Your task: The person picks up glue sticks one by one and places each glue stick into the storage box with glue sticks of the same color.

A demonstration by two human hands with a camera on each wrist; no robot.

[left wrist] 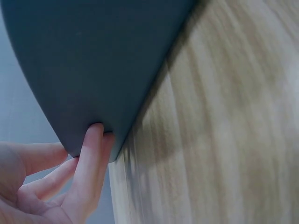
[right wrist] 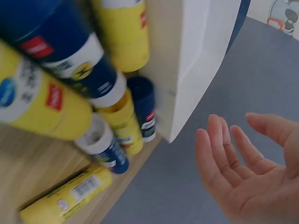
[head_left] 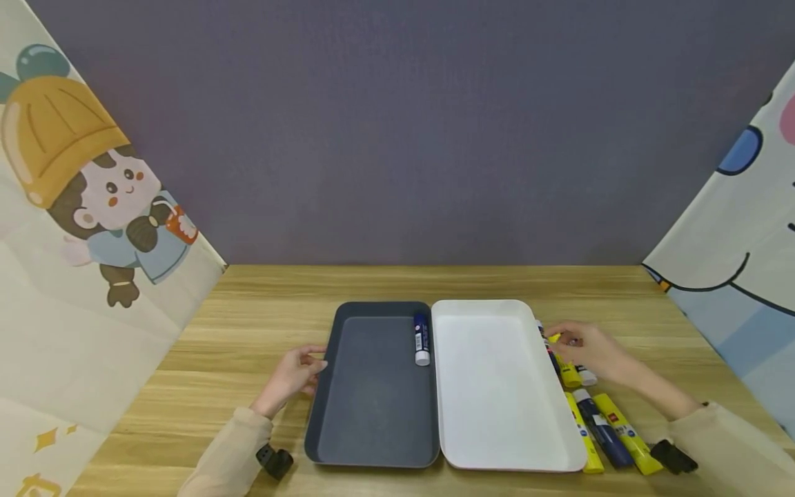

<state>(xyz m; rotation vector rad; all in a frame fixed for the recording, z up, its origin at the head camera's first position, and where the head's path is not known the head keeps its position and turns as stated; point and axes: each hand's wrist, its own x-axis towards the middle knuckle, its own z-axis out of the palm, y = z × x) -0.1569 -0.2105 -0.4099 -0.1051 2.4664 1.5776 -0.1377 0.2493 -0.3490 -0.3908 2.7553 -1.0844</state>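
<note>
One navy glue stick (head_left: pixel 421 338) lies in the grey tray (head_left: pixel 373 414), along its right wall toward the far right corner. The white tray (head_left: pixel 497 393) stands just beside it on the table (head_left: pixel 273 297). Past the white tray's right edge lie yellow glue sticks (head_left: pixel 626 433) and other navy glue sticks (head_left: pixel 602 429), some near its near right corner, others farther up, partly hidden by the right hand (head_left: pixel 593 351). That hand hangs over them, fingers loosely bent, holding nothing. The left hand (head_left: pixel 292 378) rests relaxed fingers against the grey tray's left wall.

The sticks should be light and stiff, smooth enough to slip or roll; the middle of the barrel looks a safer hold than the cap, which might pull off.

Red tags seem to read "deli", though blurred. One yellow stick shows a barcode (right wrist: pixel 85 188); the smaller print is illegible.
</note>
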